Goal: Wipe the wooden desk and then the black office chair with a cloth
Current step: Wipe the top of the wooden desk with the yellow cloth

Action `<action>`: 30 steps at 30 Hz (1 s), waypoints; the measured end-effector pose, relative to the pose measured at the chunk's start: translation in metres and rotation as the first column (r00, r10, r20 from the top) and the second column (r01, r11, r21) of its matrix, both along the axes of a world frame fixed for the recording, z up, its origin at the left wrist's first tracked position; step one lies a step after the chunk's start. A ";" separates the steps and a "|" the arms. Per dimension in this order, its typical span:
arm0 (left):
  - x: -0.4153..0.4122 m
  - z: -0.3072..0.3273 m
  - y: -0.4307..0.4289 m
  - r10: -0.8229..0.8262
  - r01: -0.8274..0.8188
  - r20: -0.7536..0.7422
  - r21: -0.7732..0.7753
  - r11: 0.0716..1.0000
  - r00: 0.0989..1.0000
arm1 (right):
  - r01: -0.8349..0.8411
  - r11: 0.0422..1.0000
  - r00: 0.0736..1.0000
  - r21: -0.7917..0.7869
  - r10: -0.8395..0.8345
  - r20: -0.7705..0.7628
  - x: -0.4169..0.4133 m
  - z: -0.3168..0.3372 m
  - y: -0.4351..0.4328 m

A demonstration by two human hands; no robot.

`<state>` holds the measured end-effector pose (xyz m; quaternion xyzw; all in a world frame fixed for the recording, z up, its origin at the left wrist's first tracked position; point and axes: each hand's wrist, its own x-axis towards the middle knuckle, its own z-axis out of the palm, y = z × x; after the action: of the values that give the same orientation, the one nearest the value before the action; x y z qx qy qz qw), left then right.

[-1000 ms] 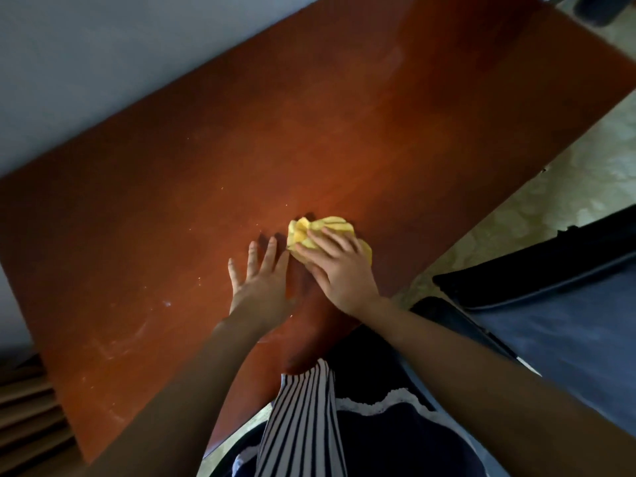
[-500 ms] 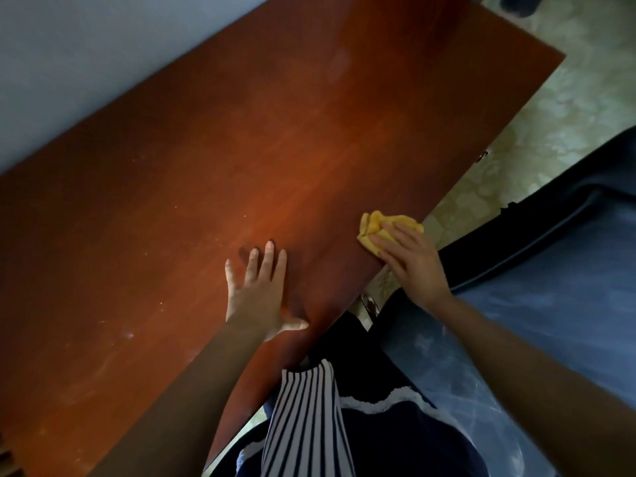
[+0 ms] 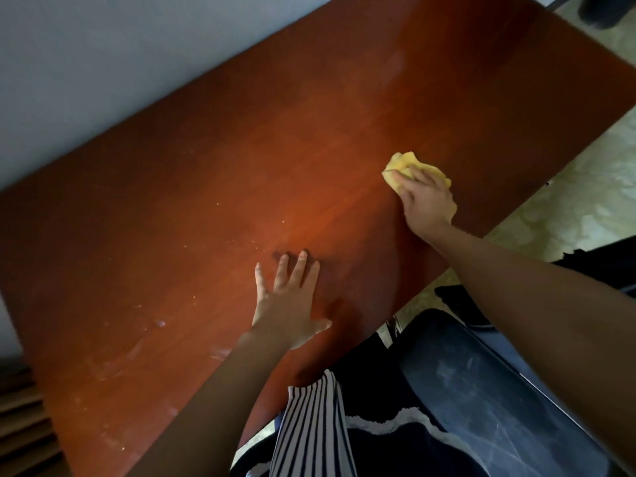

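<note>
Since half a second ago, we see the right hand [image 3: 426, 197] has carried the yellow cloth [image 3: 406, 163] away from the near edge of the wooden desk [image 3: 241, 160] and further in across the top. The left hand [image 3: 289, 304] has kept its place, flat on the wood.

In the head view, the right hand lies over the bunched cloth with its fingers bent down around it, holding it against the desk surface. A yellow fold sticks out beyond the fingertips on the far side. The cloth sits on the right part of the desk, inward from the near edge and well apart from the left hand.

The left hand rests palm down with its fingers straight and slightly spread, the thumb pointing toward the near edge. Pale specks and smears mark the wood to the left of it and toward the desk's lower left corner.

The black office chair [image 3: 488, 397] stands just beside the near edge, below the right forearm, its seat streaked with pale dust. A striped garment [image 3: 309, 428] shows at the bottom. A grey wall [image 3: 103, 46] runs along the far side of the desk, and patterned floor [image 3: 571, 201] shows to the right.
</note>
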<state>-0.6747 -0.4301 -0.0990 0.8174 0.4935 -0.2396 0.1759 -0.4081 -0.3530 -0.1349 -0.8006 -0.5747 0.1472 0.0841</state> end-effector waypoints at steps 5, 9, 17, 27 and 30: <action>-0.017 0.003 0.002 0.075 -0.075 -0.016 0.025 0.997 0.997 | -0.298 0.953 0.954 -0.048 0.298 -0.013 -0.069 0.010 0.025; -0.037 0.008 0.005 0.164 -0.163 -0.042 0.021 0.986 0.986 | -0.450 0.883 0.892 -0.132 0.450 -0.032 -0.127 0.010 0.021; -0.085 0.016 0.004 0.344 -0.345 0.032 0.089 0.934 0.939 | -0.560 0.828 0.827 0.041 0.561 -0.026 -0.184 0.002 -0.036; -0.101 0.007 -0.016 0.243 -0.250 0.141 0.029 0.968 0.960 | -0.601 0.787 0.787 0.138 0.613 -0.066 -0.180 -0.009 -0.177; -0.096 0.000 -0.014 0.212 -0.213 0.128 -0.006 0.977 0.969 | -0.701 0.707 0.702 0.088 0.707 -0.089 -0.153 -0.003 -0.190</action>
<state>-0.7706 -0.4442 -0.0986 0.7743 0.5668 -0.1646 0.2284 -0.5610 -0.5435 -0.1379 -0.5082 -0.8343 0.2007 0.0739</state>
